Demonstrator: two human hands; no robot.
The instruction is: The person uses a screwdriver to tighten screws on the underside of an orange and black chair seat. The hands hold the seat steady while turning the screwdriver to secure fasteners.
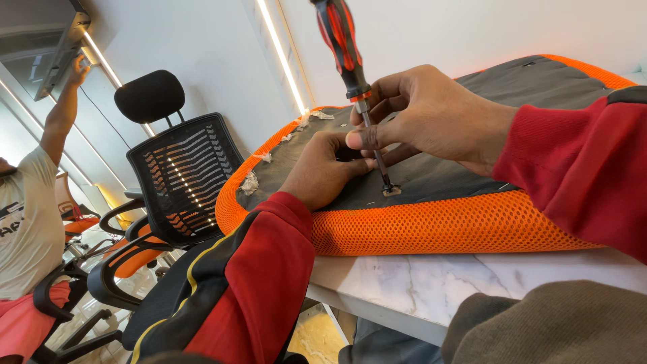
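Note:
An orange mesh seat cushion [458, 226] lies upside down on a white marble table [431, 283], with its grey underside [445, 172] facing up. My right hand [431, 114] pinches the metal shaft of a red-and-black-handled screwdriver [340, 40] that stands nearly upright. Its tip sits in a small hole in the grey fabric near the cushion's front edge. My left hand [320, 172] rests knuckles-up on the fabric just left of the shaft. Its fingertips are hidden behind my right hand. Both sleeves are red.
A black mesh office chair [178, 175] stands close at the left of the table. Beyond it are orange-seated chairs [131, 259]. A person [27, 216] at the far left reaches up to a wall-mounted unit [40, 40]. Torn scraps [251, 182] line the cushion's left rim.

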